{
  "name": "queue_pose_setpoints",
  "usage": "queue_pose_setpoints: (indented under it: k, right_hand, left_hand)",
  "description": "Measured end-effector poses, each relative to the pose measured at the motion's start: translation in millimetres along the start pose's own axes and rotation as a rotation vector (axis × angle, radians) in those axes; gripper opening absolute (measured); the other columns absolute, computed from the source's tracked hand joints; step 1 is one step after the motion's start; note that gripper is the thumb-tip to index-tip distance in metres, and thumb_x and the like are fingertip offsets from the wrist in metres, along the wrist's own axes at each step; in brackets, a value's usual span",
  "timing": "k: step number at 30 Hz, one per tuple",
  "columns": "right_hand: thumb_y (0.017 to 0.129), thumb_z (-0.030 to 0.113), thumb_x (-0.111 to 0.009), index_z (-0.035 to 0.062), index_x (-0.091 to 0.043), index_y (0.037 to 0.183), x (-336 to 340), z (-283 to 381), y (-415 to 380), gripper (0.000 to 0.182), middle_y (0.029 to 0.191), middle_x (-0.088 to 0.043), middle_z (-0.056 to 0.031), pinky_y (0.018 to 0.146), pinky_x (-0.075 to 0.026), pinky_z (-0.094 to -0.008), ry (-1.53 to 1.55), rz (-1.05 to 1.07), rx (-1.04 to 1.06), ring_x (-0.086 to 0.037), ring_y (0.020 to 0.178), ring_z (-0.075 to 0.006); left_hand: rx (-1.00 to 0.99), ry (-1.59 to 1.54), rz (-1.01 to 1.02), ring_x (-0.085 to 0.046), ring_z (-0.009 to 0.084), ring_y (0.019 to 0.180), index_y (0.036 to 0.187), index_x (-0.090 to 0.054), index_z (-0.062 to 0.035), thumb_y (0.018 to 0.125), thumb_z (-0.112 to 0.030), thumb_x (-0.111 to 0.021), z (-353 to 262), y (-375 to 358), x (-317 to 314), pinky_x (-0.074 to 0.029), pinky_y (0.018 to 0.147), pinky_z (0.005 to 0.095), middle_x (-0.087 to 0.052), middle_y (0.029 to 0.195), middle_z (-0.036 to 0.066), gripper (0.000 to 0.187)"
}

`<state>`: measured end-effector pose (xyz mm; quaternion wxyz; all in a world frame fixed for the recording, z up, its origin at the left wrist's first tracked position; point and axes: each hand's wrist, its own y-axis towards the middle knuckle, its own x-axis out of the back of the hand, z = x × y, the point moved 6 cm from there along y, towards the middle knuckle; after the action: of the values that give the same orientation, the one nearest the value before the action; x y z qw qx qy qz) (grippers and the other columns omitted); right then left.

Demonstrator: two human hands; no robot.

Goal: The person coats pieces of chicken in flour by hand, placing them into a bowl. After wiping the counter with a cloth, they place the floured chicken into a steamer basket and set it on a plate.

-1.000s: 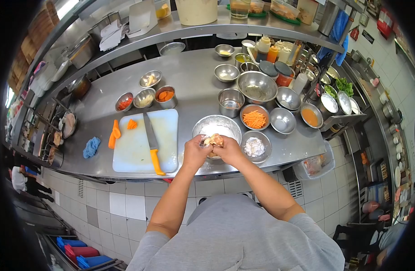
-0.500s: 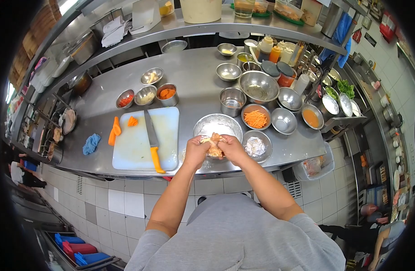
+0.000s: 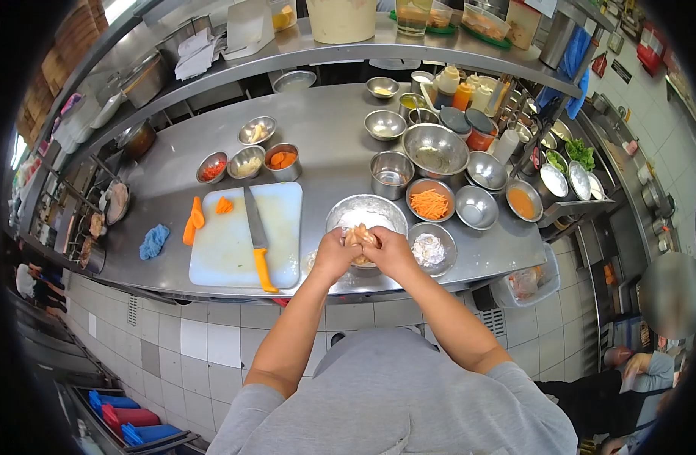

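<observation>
My left hand [image 3: 334, 255] and my right hand [image 3: 390, 252] are close together, fingers closed on a piece of raw meat [image 3: 361, 236] between them. They are over the near side of a metal bowl of white flour [image 3: 367, 208]. A smaller bowl beneath my hands is mostly hidden. Right of my right hand, a metal bowl holds a flour-coated piece [image 3: 428, 249]. To the left lies a white cutting board [image 3: 219, 262] with a yellow-handled knife [image 3: 261, 262] and cut carrot [image 3: 224, 205].
Behind the bowls are shredded carrot [image 3: 430, 204], a metal pot [image 3: 391, 174] and a large bowl [image 3: 435, 149]. A blue cloth [image 3: 154, 242] lies left of the board. Shelving [image 3: 340, 53] spans the back. Another person [image 3: 621, 402] is at the lower right.
The meat is gathered smaller between my fingers, and my hands have shifted slightly. The person at the lower right has moved and turned. The view has shifted a little.
</observation>
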<state>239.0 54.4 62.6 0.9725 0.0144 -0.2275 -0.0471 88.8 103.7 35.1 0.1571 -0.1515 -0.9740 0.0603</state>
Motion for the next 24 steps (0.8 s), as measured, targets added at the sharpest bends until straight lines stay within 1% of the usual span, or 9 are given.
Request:
queue_pose_setpoints:
  k: [2, 4, 5, 6, 8, 12, 14, 18, 24]
  right_hand:
    - [0.087, 0.013, -0.063, 0.0067, -0.064, 0.110, 2.8, 3.1, 0.2, 0.024, 0.082, -0.069, -0.0167, 0.069, -0.054, -0.0408, 0.016, -0.038, 0.005, -0.068, 0.072, -0.0323]
    - [0.085, 0.011, -0.065, 0.0059, -0.064, 0.109, 5.4, 23.1, -0.5, 0.024, 0.084, -0.069, -0.0141, 0.070, -0.054, -0.0355, -0.003, -0.064, 0.307, -0.069, 0.076, -0.0261]
    - [0.085, 0.011, -0.065, 0.0059, -0.064, 0.109, 5.0, 22.5, -0.7, 0.024, 0.084, -0.069, -0.0141, 0.070, -0.054, -0.0355, -0.003, -0.067, 0.303, -0.069, 0.076, -0.0261]
    - [0.085, 0.010, -0.062, 0.0074, -0.064, 0.108, 0.7, 23.8, -1.4, 0.023, 0.087, -0.069, -0.0157, 0.072, -0.053, -0.0396, -0.099, -0.016, 0.341, -0.068, 0.081, -0.0315]
    - [0.085, 0.010, -0.059, 0.0088, -0.063, 0.105, -2.0, 26.7, -4.7, 0.020, 0.092, -0.068, -0.0175, 0.073, -0.053, -0.0435, -0.199, -0.008, 0.432, -0.065, 0.082, -0.0390]
    - [0.088, 0.009, -0.058, 0.0070, -0.064, 0.102, -4.1, 15.8, 8.2, 0.015, 0.088, -0.069, -0.0168, 0.063, -0.055, -0.0379, -0.095, -0.082, 0.383, -0.069, 0.073, -0.0317]
    - [0.094, 0.006, -0.057, 0.0087, -0.062, 0.112, -19.9, -22.9, 23.3, 0.019, 0.084, -0.069, -0.0128, 0.053, -0.053, -0.0288, 0.500, 0.142, -0.203, -0.066, 0.063, -0.0187]
    - [0.098, 0.006, -0.056, 0.0119, -0.049, 0.131, -20.6, -17.0, 22.0, 0.034, 0.093, -0.067, -0.0103, 0.049, -0.050, -0.0226, 0.907, 0.175, -0.346, -0.060, 0.060, -0.0130]
    - [0.098, 0.009, -0.057, 0.0100, -0.051, 0.128, -35.7, -30.3, 19.8, 0.031, 0.086, -0.062, -0.0060, 0.047, -0.044, -0.0182, 1.188, 0.031, -0.510, -0.057, 0.063, -0.0117]
  left_hand:
    - [-0.077, 0.092, -0.019, -0.066, 0.0219, 0.072, 0.097, -0.063, 0.0037, 0.077, -0.013, -0.073, -2.3, -2.7, 0.0, -0.052, 0.065, 0.0360, -0.068, 0.082, 0.014, 0.028]
    - [-0.151, 0.180, -0.038, -0.067, 0.0247, 0.075, 0.093, -0.062, 0.0046, 0.074, -0.014, -0.074, -5.3, -4.8, -1.1, -0.052, 0.068, 0.0379, -0.069, 0.084, 0.019, 0.029]
    - [-0.145, 0.224, -0.040, -0.067, 0.0250, 0.073, 0.093, -0.062, 0.0048, 0.073, -0.014, -0.074, -3.3, -4.7, -1.0, -0.052, 0.068, 0.0376, -0.068, 0.082, 0.020, 0.030]
    - [-0.141, 0.267, -0.041, -0.067, 0.0253, 0.071, 0.093, -0.062, 0.0050, 0.073, -0.014, -0.074, -2.5, -4.4, -0.6, -0.052, 0.067, 0.0373, -0.068, 0.081, 0.021, 0.030]
    - [-0.098, 0.201, -0.023, -0.067, 0.0239, 0.072, 0.093, -0.062, 0.0047, 0.074, -0.012, -0.073, -1.2, -2.1, 0.9, -0.053, 0.067, 0.0371, -0.068, 0.081, 0.019, 0.028]
    - [-0.052, -0.069, 0.006, -0.068, 0.0184, 0.076, 0.096, -0.063, 0.0034, 0.079, -0.001, -0.066, -9.8, -11.3, -4.3, -0.054, 0.067, 0.0335, -0.070, 0.083, 0.011, 0.018]
    - [-0.017, -0.269, 0.031, -0.068, 0.0170, 0.077, 0.099, -0.063, 0.0029, 0.080, 0.003, -0.063, -12.3, -9.3, -4.0, -0.055, 0.067, 0.0318, -0.070, 0.087, 0.009, 0.019]
    - [-0.013, -0.535, 0.048, -0.069, 0.0190, 0.079, 0.105, -0.058, 0.0041, 0.082, 0.010, -0.055, -10.3, -1.0, -0.7, -0.057, 0.071, 0.0309, -0.068, 0.095, 0.012, 0.024]
    - [0.054, -0.832, 0.142, -0.069, 0.0226, 0.084, 0.108, -0.057, 0.0044, 0.080, 0.013, -0.051, 0.1, 6.1, -11.1, -0.058, 0.071, 0.0330, -0.066, 0.100, 0.015, 0.030]
